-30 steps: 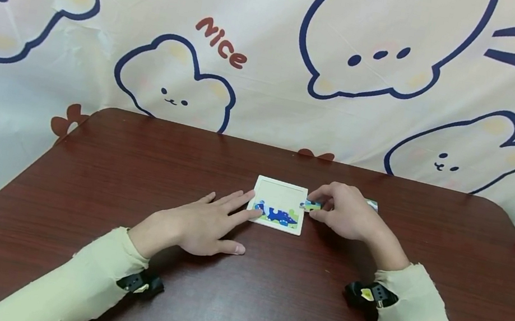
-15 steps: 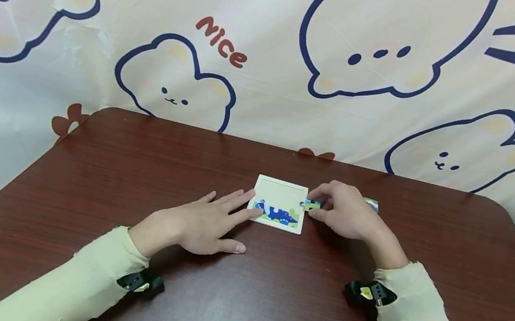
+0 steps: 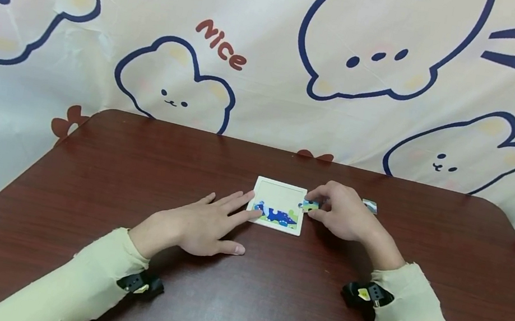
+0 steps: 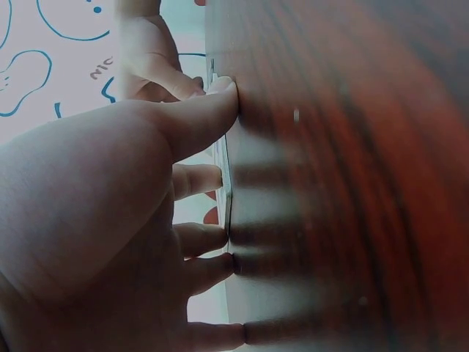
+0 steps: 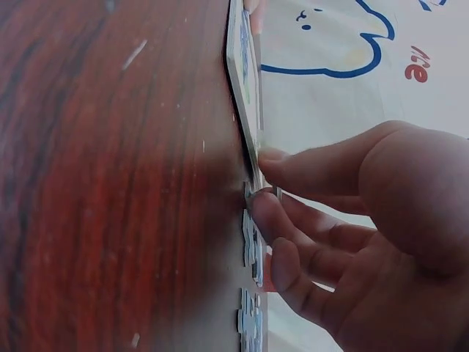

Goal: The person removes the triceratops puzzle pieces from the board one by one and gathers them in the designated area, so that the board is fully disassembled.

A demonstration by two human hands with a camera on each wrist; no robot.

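Note:
A white puzzle tray (image 3: pixel 278 192) lies flat on the brown table, with blue and green joined puzzle pieces (image 3: pixel 279 216) along its near side. My left hand (image 3: pixel 200 225) is spread out, its fingertips touching the tray's left edge and the table. Between thumb and fingers my right hand (image 3: pixel 348 214) pinches a small green and blue puzzle piece (image 3: pixel 309 206) at the tray's right edge. In the right wrist view the tray (image 5: pixel 245 81) is seen edge-on, and the fingers hide much of the held piece.
Another puzzle piece (image 3: pixel 370 206) lies beyond the right hand, partly hidden by it. The right wrist view has loose pieces (image 5: pixel 250 323) on the table beside that hand. A printed curtain (image 3: pixel 266 111) hangs behind the table's far edge.
My right hand has shifted very slightly left with the puzzle piece, and more of the loose piece behind it shows. The left hand has stayed in place.

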